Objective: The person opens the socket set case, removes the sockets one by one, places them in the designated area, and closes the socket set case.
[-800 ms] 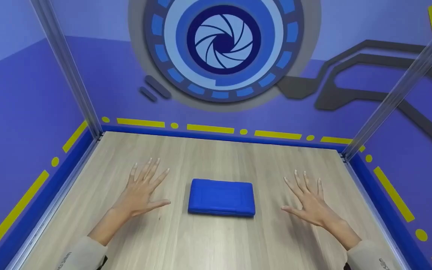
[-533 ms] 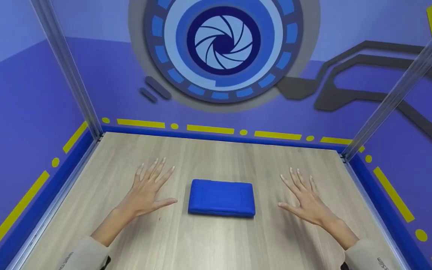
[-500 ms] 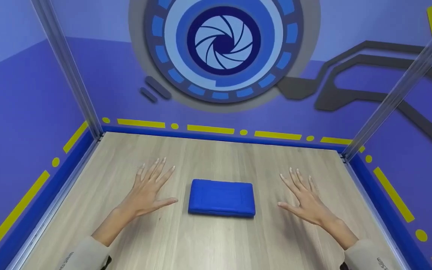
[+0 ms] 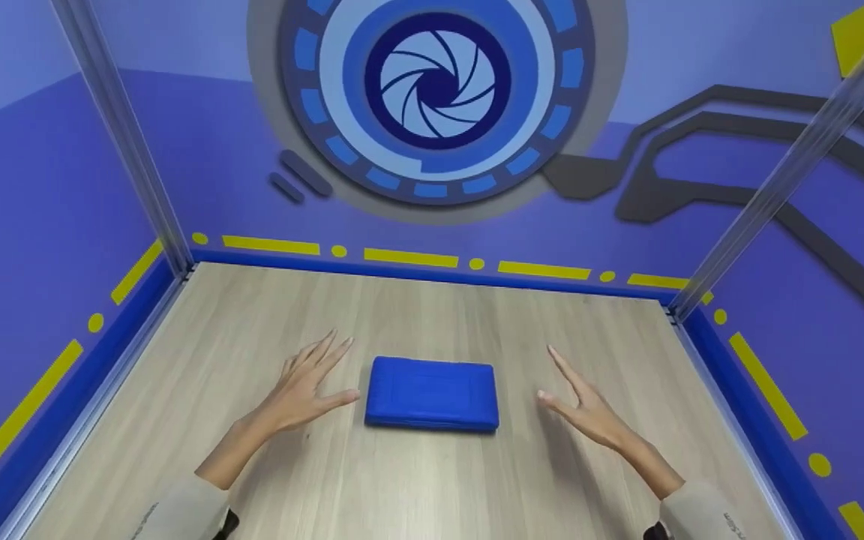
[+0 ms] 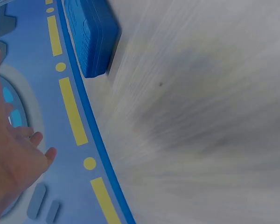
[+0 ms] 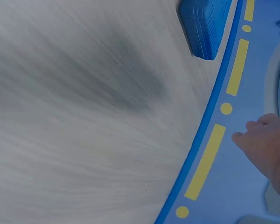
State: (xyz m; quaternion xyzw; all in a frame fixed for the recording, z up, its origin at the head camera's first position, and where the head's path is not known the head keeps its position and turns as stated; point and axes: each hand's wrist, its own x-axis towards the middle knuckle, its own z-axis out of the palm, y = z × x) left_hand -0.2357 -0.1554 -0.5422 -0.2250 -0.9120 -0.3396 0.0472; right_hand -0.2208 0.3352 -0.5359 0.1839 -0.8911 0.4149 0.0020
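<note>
Head view: flat, rectangular, blue plastic-looking case [image 4: 432, 394] lies on the pale wood-grain tabletop [image 4: 409, 484], approx. mid-way betw. my hands. Its long axis runs L-R, roughly parallel w/ the tabletop's back edge, so one short end faces each hand. My L hand [image 4: 301, 397] is the nearer: thumb tip shows just beside the case's L end, no contact. My R hand [image 4: 593, 416] is a bit farther off its R end, w/ a clear strip of tabletop betw. Both seem raised, shadows falling below them. L fingers are apart, thumb spread toward the case; on the R, thumb & index stand apart, other fingers hidden behind, so can't tell their spacing from here.

L wrist view: case sits at top, partly cut off, one end toward me, apart from my hand. L fingers are loosely bent, nothing in them, seen against the purple-blue printed wall [image 5: 37, 74].

R wrist view: same case at top, also cut off; R hand at the edge, well apart from it. Fingertips bunch close in this angle, holding nothing; thumb pos. unclear.
</note>
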